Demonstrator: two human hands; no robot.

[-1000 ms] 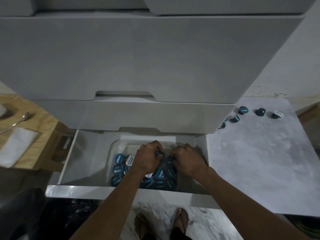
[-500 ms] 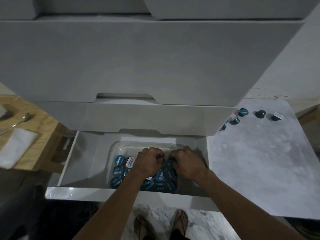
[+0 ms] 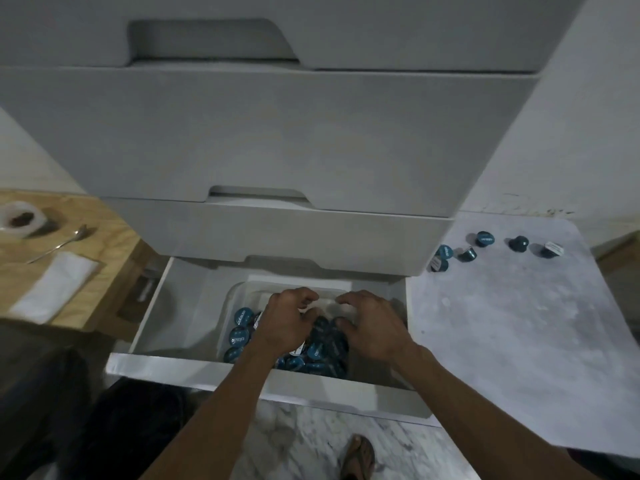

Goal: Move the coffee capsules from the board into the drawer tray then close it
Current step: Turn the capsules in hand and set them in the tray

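The bottom drawer (image 3: 180,367) stands pulled out, with a clear plastic tray (image 3: 232,299) inside it. Several teal coffee capsules (image 3: 242,318) fill the tray's near part. Both my hands hover over the tray, side by side. My left hand (image 3: 287,322) has its fingers loosely curled above the pile, and I see nothing held in it. The fingers of my right hand (image 3: 372,329) are spread and hold nothing. On the grey marble board (image 3: 519,341) to the right, several more capsules (image 3: 485,239) lie scattered at its far end.
Closed white drawers (image 3: 277,133) rise above the open one. At the left is a wooden table (image 3: 20,271) with a spoon (image 3: 59,244), a white napkin (image 3: 55,289) and a cup (image 3: 20,220). A sandalled foot (image 3: 360,457) stands on the marble floor below the drawer.
Both hands were curled down in the capsule pile; now their fingers have loosened and spread, and they sit a little higher over the tray. The camera has tilted upward.
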